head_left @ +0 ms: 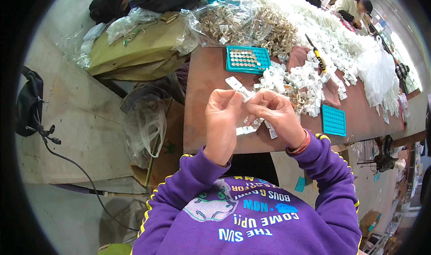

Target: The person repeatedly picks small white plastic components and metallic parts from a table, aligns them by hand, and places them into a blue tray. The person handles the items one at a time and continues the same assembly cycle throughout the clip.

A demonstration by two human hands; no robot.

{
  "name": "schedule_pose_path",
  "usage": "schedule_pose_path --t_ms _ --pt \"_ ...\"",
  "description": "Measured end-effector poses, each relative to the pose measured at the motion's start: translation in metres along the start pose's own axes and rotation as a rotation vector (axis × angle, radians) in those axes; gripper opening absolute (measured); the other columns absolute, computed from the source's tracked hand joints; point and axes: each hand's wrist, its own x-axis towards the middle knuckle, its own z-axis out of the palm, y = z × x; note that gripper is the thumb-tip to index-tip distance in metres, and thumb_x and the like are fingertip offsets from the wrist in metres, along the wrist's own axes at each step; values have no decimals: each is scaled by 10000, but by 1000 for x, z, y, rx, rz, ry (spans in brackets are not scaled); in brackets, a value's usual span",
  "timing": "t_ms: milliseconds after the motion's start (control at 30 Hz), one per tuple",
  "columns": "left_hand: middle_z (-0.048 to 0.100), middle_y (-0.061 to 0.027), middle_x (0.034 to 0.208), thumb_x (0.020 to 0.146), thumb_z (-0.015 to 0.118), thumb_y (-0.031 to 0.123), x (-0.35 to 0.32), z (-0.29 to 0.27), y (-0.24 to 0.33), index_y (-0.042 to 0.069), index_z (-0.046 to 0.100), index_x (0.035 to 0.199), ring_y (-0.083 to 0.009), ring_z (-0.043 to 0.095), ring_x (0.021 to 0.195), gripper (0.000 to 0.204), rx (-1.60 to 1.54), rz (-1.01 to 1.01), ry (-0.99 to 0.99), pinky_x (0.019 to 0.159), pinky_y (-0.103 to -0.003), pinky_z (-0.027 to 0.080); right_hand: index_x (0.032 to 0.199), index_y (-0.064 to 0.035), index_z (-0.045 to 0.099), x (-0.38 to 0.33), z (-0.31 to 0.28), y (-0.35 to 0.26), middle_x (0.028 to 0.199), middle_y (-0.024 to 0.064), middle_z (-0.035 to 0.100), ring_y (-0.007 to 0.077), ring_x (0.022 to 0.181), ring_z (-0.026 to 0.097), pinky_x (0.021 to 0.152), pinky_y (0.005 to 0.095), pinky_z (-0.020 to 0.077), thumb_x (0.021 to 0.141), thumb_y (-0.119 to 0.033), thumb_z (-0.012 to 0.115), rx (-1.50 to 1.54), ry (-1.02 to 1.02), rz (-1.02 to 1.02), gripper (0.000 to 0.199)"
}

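Observation:
Over the near edge of the brown table (pixel 200 84), both my hands meet at a small white plastic piece (pixel 233 83). My left hand (pixel 222 120) pinches it between thumb and fingers. My right hand (pixel 279 118) is closed at the piece's lower end, its fingertips pressed together; whether they hold a further small part I cannot make out. Just beyond lies a teal tray (pixel 228 67) with rows of round, flat metal discs, some of its wells bare. Several similar white pieces (pixel 244 130) rest on the table below my fingers, partly hidden by them.
A heap of small white pieces (pixel 310 82) spreads to the right, with a yellow-and-black utility knife (pixel 319 59) on it. Tangled beige strips (pixel 224 26) lie farther back. Another teal tray (pixel 334 120) sits right. A person (pixel 348 8) works at the far right. A plastic bag (pixel 146 127) hangs left.

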Motion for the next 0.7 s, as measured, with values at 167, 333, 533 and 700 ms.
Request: schedule_pose_path --t_ms 167,333,533,700 --pt "626 -86 1017 982 537 108 10 5 -6 40 510 1031 -170 628 968 88 -49 -133 42 866 -299 519 969 -6 644 3 -8 3 841 -5 622 39 771 553 675 208 455 890 -90 649 -99 30 -34 115" --pt "623 -93 992 987 532 132 54 -5 -19 56 490 1055 -193 639 953 110 -252 -98 52 855 -306 532 1038 -21 665 50 -65 -11 919 58 667 108 793 620 714 262 496 889 -174 657 -542 172 -215 214" --pt "601 -75 897 988 533 137 77 -22 -34 56 494 1029 -113 553 708 99 -197 -122 118 615 -218 471 876 -96 712 111 -113 11 816 91 632 286 798 635 712 409 490 807 -198 689 -1375 212 -410 125" --pt "587 -78 867 992 529 145 76 -21 -36 51 508 1015 -85 470 632 99 -148 -170 222 513 -192 373 851 -91 699 126 -111 28 814 89 631 278 806 631 727 417 485 778 -211 714 -1424 171 -367 141"
